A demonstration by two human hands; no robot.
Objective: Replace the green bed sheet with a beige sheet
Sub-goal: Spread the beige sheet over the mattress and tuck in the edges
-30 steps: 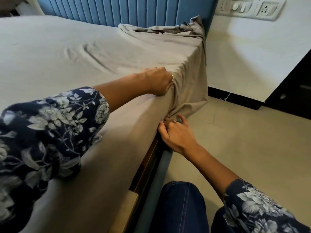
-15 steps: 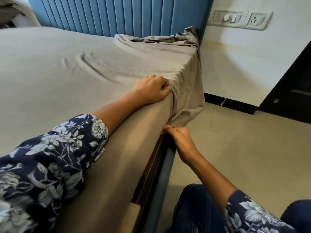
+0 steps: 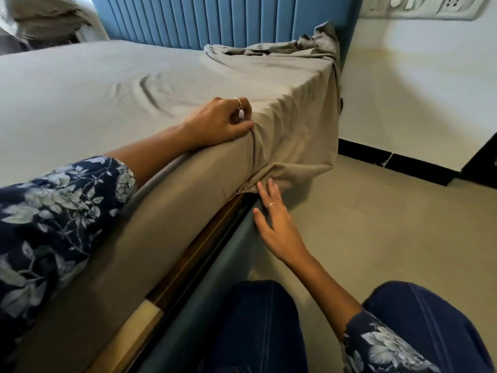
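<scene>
Beige sheet [image 3: 113, 84] covers the whole top of the mattress and falls over its near side, and that is where we find both hands. Our left hand [image 3: 219, 122] rests on the upper edge of the mattress with the forearm laid along that edge; its fingers are curled and the thumb and fingertips pinch a small fold of the sheet right at the edge. Creases fan out from that pinch toward the corner. Our right hand [image 3: 274, 219] reaches forward from below, arm nearly straight, fingers spread and straight, holding nothing; its fingertips [image 3: 262, 188] just touch the bunched lower hem of the sheet where it meets the bed frame [image 3: 204, 278].

The sheet's long run follows the mattress edge from the lower left of the view up toward the blue ribbed headboard [image 3: 228, 20]. At the far corner it hangs loose as an untucked flap [image 3: 304, 146] down toward the floor [image 3: 390, 238], and a rumpled heap of it lies against the headboard. The flap hangs just beyond both hands, the left hand above its gathered edge and the right hand below it. A gold ring shows on each hand. Our floral sleeve [image 3: 53, 211] lies over the tucked side of the sheet.
</scene>
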